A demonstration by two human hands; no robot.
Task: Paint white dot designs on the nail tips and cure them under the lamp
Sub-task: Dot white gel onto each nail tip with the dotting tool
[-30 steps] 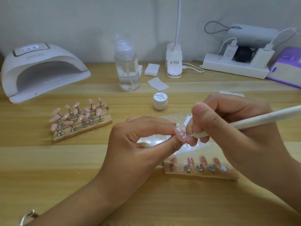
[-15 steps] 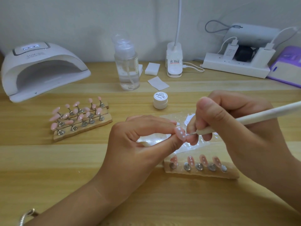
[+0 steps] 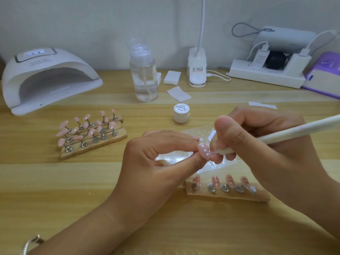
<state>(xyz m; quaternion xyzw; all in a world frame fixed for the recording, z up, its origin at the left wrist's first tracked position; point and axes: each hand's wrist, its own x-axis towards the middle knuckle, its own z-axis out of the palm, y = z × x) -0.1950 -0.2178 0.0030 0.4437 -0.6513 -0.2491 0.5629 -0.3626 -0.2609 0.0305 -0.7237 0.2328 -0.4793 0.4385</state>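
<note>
The wet white dots could smear if the thin metal point of the long white dotting pen [image 3: 294, 130] slides sideways, or if a finger of the left hand [image 3: 156, 159] brushes the top of the small pink oval nail tip [image 3: 203, 150]. Too hard a push could make one dot too fat, and a shaky wrist could put it out of line with the others. The nail tip could also slip from the pinch and drop on the light wooden table [image 3: 55, 190]. The left hand pinches the nail tip between thumb and first finger, above the middle of the table, with the other fingers curled under. The right hand [image 3: 257, 144] grips the dotting pen low down, like a pencil — its point touches the lower part of the nail tip. Toward the front edge, a rough wooden strip [image 3: 230, 196] holds four pink tips with dots. The big white curing lamp [image 3: 46, 80] sits at the back left corner, well apart.
</note>
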